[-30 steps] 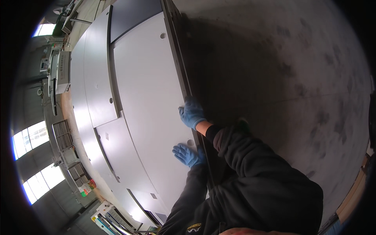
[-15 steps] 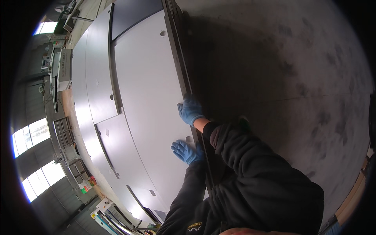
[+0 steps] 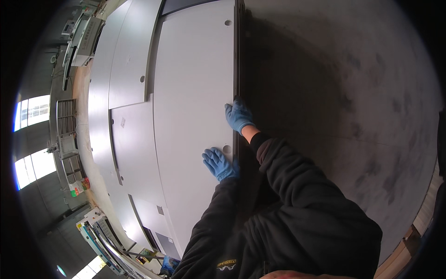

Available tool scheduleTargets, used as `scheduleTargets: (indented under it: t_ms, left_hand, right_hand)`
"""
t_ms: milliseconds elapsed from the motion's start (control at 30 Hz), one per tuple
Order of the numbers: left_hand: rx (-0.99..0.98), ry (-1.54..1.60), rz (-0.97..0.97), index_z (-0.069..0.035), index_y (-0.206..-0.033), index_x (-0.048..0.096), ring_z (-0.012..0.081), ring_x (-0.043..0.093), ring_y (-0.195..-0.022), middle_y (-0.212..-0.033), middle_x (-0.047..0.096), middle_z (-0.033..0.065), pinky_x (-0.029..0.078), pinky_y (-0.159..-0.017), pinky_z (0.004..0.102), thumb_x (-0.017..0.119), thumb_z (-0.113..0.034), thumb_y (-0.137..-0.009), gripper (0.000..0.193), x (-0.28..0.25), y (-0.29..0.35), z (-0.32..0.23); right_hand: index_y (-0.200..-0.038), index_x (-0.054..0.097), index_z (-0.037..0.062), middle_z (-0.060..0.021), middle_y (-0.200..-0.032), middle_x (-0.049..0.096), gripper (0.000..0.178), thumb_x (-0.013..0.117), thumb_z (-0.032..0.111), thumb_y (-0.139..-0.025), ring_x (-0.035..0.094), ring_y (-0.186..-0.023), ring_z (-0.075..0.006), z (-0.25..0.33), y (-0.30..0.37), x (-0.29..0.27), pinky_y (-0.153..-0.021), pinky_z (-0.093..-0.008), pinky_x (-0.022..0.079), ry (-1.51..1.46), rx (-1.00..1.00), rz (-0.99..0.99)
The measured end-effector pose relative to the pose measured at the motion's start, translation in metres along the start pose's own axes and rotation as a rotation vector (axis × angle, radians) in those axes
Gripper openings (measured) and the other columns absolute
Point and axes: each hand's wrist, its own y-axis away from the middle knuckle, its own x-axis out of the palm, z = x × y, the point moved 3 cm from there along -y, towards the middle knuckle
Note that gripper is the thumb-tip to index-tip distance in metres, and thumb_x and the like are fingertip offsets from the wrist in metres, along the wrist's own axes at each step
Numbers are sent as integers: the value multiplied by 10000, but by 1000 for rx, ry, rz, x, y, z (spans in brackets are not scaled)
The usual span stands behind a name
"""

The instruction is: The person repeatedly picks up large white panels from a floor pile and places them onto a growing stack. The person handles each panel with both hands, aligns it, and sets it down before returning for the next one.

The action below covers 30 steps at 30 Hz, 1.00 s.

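A long pale grey flat panel [image 3: 193,88] with a round hole near each end of its right edge lies on top of a stack. My left hand [image 3: 219,164], in a blue glove, rests on its upper face beside the nearer hole [image 3: 226,149], fingers stretched out flat and the thumb by the edge. Farther along the same edge, my right hand [image 3: 239,115], also gloved in blue, grips the panel with the thumb side on top. Its other fingers go over the edge and are partly hidden.
More grey panels [image 3: 132,60] lie in overlapping layers to the left. A dark panel [image 3: 186,3] shows at the far end. Machines [image 3: 86,42] and a metal rack [image 3: 66,116] stand beyond the left side. Grey concrete floor [image 3: 362,107] spreads to the right, in shadow near the stack.
The view has turned, so the panels stand straighter in the picture and sit farther right. Both hands keep nearly the same places on the panel's edge.
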Motion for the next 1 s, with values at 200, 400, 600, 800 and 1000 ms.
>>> scheduleTargets:
  t_ms: [200,400,600,800,1000]
  left_hand:
    - [28,97,37,66,-1537,280,494,154,-1525,-1619,233,325,105,-1239,578,616,-555,-885,961,-19,3,11]
    - [130,226,-395,28,-1454,473,485,375,-1434,-1520,429,314,296,-1180,553,733,-349,-883,732,-61,-97,18]
    - [134,150,-352,17,-1496,428,471,330,-1466,-1556,391,300,271,-1192,549,703,-395,-900,776,-78,-256,-48]
    - [88,35,-44,57,-1575,220,437,126,-1553,-1649,195,295,67,-1258,536,584,-469,-912,921,-37,-311,-100]
    - [-14,1,69,75,-1590,136,428,44,-1570,-1675,92,293,-10,-1264,534,527,-455,-896,957,-35,-317,-112]
  right_hand:
    - [-1218,616,1,-260,-1298,617,521,542,451,-966,597,-1210,-423,-5,-10,-4,-1033,-486,483,9,50,58]
    - [-1376,554,-14,-246,-1461,530,648,510,492,-974,481,-1379,-390,3,-109,-38,-1160,-438,392,-76,-97,-105]
    - [-1266,604,25,-233,-1381,591,560,487,486,-970,575,-1268,-376,44,-291,-91,-1053,-455,481,-80,32,-135]
    - [-927,684,53,-217,-963,735,389,526,409,-930,714,-919,-407,65,-367,-82,-825,-485,570,46,163,-123]
    - [-919,630,27,-257,-880,717,363,459,343,-971,713,-818,-423,61,-371,-88,-757,-500,568,10,99,-97]
